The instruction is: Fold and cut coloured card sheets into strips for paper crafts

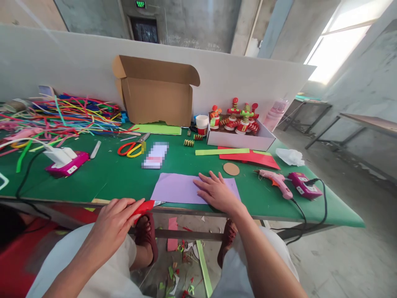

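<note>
My left hand (113, 225) is closed round red-handled scissors (148, 205) at the table's near edge, their blades pointing right toward a purple paper sheet (176, 187). My right hand (215, 191) lies flat with fingers spread on the right part of that sheet. The sheet rests on the green table cover (124, 174) near the front edge.
A pink glue gun (276, 182) and magenta power block (302, 185) lie at the right. A second pair of scissors (132, 148), a cardboard box (155, 93), a white tray of paper figures (238, 138), coloured strips (56, 114), red paper (251, 157) and a cardboard disc (231, 169) surround.
</note>
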The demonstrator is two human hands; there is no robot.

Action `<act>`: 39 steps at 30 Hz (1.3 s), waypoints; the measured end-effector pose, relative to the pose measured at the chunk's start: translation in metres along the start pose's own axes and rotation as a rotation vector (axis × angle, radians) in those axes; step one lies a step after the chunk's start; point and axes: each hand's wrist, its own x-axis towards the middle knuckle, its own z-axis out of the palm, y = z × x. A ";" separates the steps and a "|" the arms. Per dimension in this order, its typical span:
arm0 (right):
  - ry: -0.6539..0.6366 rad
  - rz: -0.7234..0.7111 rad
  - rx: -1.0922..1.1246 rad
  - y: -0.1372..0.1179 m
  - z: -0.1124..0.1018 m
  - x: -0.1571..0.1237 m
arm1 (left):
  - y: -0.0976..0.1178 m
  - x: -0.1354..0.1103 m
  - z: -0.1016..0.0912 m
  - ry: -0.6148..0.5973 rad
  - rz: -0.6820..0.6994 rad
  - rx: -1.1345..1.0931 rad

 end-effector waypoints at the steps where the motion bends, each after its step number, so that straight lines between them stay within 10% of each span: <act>1: 0.001 0.007 -0.001 0.005 -0.001 -0.002 | 0.001 0.001 0.001 0.000 0.007 0.004; 16: -0.015 -0.001 -0.012 -0.012 0.001 0.000 | -0.040 0.000 0.006 -0.071 0.061 -0.037; 39: -0.014 -0.044 -0.026 -0.003 0.005 0.002 | -0.014 0.008 0.004 -0.067 0.038 -0.035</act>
